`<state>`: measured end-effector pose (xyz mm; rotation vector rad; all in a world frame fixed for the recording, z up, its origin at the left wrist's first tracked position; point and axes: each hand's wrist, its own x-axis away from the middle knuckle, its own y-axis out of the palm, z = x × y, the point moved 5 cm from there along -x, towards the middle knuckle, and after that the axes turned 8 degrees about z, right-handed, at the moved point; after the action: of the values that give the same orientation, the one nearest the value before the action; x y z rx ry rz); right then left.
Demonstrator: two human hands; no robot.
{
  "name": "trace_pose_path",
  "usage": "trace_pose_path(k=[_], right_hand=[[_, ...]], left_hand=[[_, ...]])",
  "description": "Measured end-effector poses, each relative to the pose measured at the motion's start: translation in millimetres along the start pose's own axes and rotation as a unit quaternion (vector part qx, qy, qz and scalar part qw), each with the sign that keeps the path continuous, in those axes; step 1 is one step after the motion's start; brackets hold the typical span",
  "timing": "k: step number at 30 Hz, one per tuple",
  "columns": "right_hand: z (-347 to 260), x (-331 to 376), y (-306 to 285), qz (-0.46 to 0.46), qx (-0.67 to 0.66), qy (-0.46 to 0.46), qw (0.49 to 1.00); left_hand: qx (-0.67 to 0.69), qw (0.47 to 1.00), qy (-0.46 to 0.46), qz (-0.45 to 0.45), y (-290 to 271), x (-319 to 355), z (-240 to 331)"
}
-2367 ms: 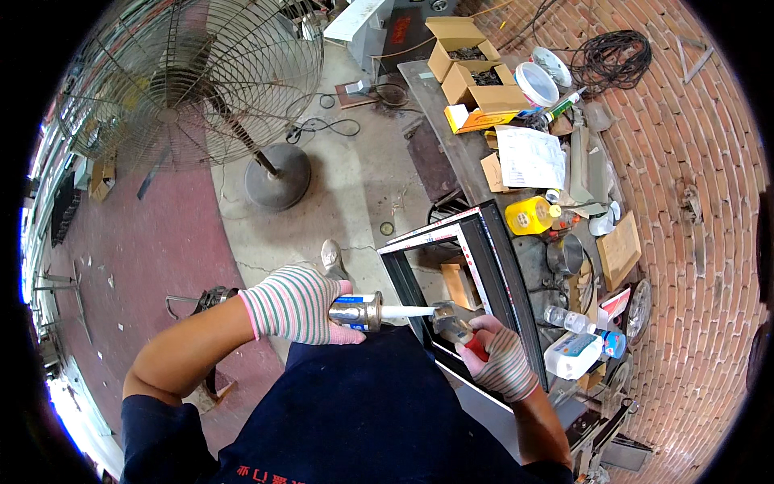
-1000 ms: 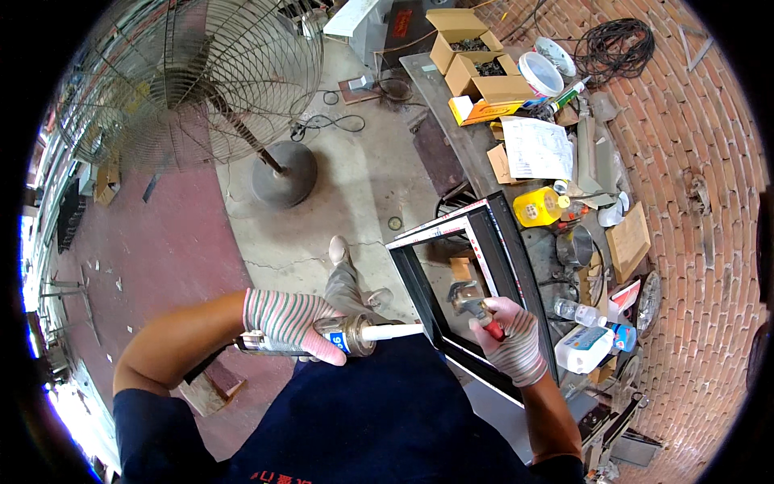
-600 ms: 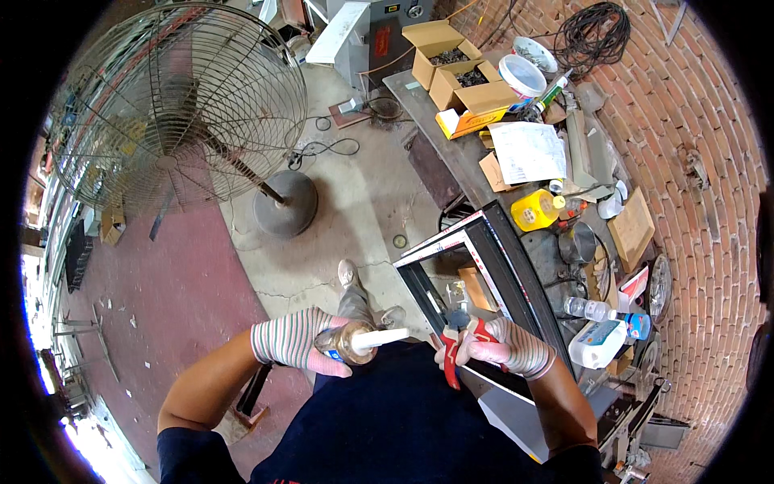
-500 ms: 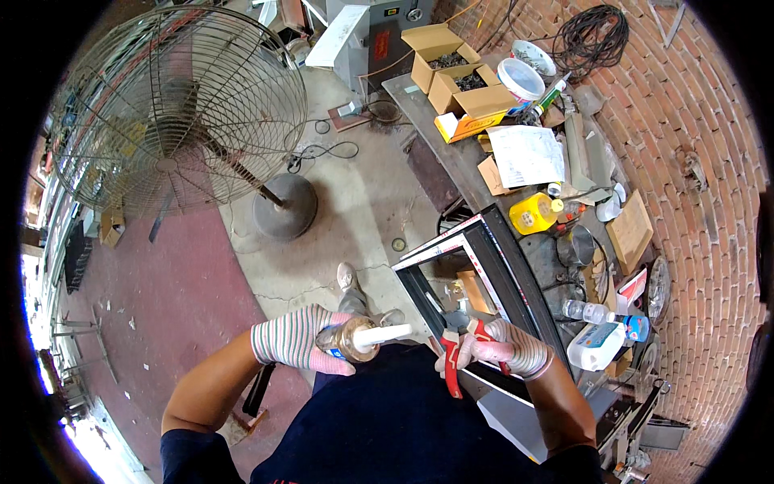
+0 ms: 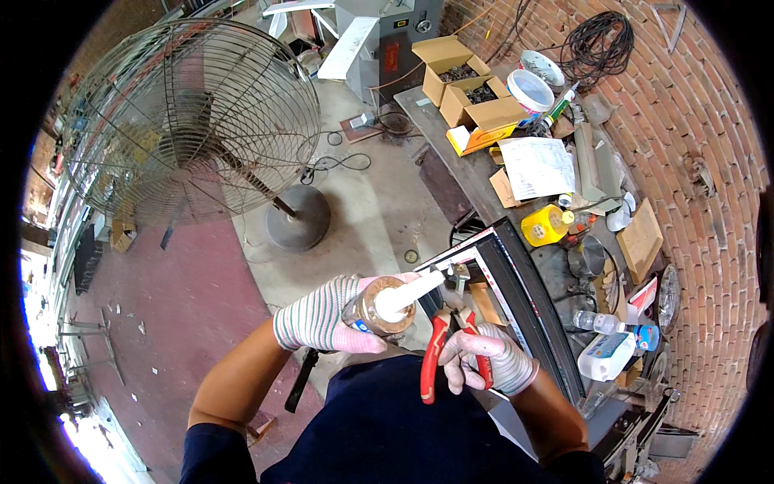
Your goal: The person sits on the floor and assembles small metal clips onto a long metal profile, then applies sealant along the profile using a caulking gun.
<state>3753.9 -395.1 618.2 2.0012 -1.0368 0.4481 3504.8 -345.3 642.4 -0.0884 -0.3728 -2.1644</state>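
My left hand [image 5: 326, 315], in a striped glove with pink fingertips, is wrapped round the barrel of a caulking gun [image 5: 377, 300]. Its white nozzle [image 5: 419, 285] points up and to the right, and a black handle [image 5: 301, 381] sticks out below my wrist. In my right hand [image 5: 493, 356], gloved alike, is a pair of pliers [image 5: 436, 355] with red and beige handles. The handles are spread, and the jaws are just below and right of the nozzle, apart from it. Behind them, black frames [image 5: 528, 298] edged with red-and-white film lean by the bench.
A workbench [image 5: 451, 157] at the right carries open cardboard boxes [image 5: 482, 95] of small dark parts, a paper sheet [image 5: 536, 168], a yellow bottle [image 5: 547, 225] and a white jug [image 5: 606, 353]. A large caged fan [image 5: 298, 218] stands at the left. A brick wall [image 5: 685, 121] rises behind the bench.
Both hands sit a little further right in the picture. The caulking gun's nozzle has tilted upward and come nearer the pliers, whose handles have turned and spread apart.
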Motion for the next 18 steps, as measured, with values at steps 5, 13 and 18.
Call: trace_pose_path(k=[5, 13, 18], right_hand=[[3, -10, 24, 0.039, -0.097, 0.016, 0.994], [16, -30, 35, 0.067, -0.155, 0.009, 0.986], [15, -33, 40, 0.126, -0.095, 0.041, 0.987]], left_hand=[[0.026, 0.998, 0.002, -0.057, 10, -7, 1], [0.076, 0.996, -0.053, -0.009, 1, -13, -16], [0.101, 0.989, -0.092, -0.049, -8, -16, -19]])
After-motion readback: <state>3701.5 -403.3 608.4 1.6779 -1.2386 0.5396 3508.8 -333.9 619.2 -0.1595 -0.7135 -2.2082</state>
